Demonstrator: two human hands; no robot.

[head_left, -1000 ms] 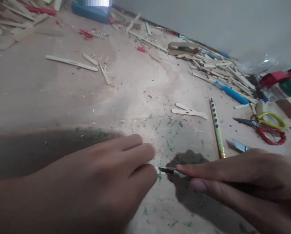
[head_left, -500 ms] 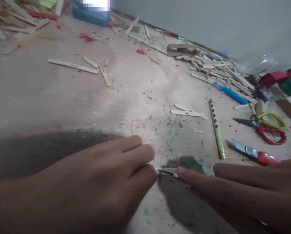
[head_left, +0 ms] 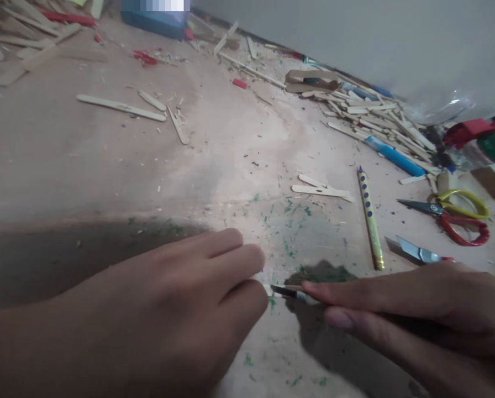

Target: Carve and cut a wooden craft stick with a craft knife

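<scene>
My left hand (head_left: 198, 298) is closed, its fingertips pressing a pale wooden craft stick (head_left: 267, 288) to the table; most of the stick is hidden under the fingers. From the right, my right hand (head_left: 380, 309) grips a craft knife (head_left: 300, 294) between index finger and thumb. Its dark, narrow blade lies against the stick, just beside the left fingertips. The knife's handle is mostly covered by the hand. Just above the right hand lies a second cutter with a broad blade (head_left: 417, 250), partly covered by that hand.
A dotted pencil (head_left: 369, 221), scissors (head_left: 442, 207) and a blue pen-like tool (head_left: 396, 157) lie to the right. Behind them is a heap of craft sticks (head_left: 380, 119). Two sticks (head_left: 322, 190) lie mid-table among green shavings. A blue box (head_left: 154, 22) stands at the back.
My right hand has rolled and lifted slightly, so its thumb now shows and it covers the second cutter's red handle. The knife blade shows more of its flat side. My left hand stays put.
</scene>
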